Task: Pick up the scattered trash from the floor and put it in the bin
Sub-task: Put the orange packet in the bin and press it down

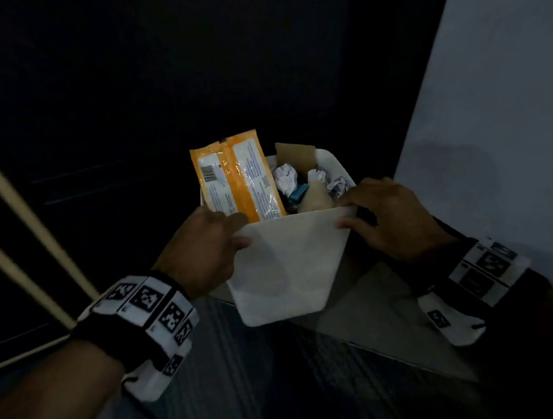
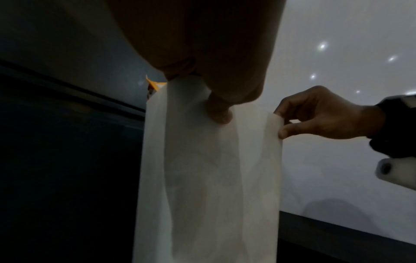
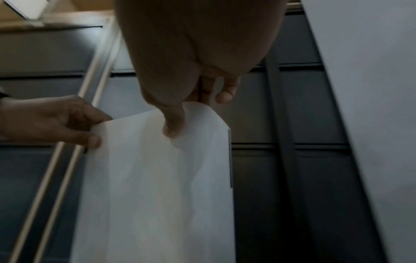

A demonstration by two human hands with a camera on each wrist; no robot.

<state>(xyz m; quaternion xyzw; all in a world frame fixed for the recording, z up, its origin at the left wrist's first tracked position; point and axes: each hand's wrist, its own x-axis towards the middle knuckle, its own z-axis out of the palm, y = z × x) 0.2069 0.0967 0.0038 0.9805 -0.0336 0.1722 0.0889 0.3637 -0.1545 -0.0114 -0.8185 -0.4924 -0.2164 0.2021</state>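
A white square bin (image 1: 289, 270) is held up between both hands, tilted toward me. My left hand (image 1: 209, 241) pinches its near left rim, thumb on the outer wall. At the near right corner my right hand (image 1: 383, 218) grips the rim, thumb outside, fingers over the edge. Inside the bin stand an orange wrapper (image 1: 240, 179) with a barcode, crumpled white paper (image 1: 285, 177), a brown cardboard piece (image 1: 296, 155) and a blue scrap (image 1: 297, 195). The left wrist view shows the bin wall (image 2: 209, 178) with both thumbs on it; the right wrist view shows the bin's wall (image 3: 157, 186) likewise.
Dark panelled cabinet fronts (image 1: 118, 106) with pale trim strips (image 1: 16, 204) fill the left and back. A pale wall (image 1: 496, 98) rises on the right. Below the bin lie a striped dark mat (image 1: 253, 384) and a strip of pale floor (image 1: 367, 319).
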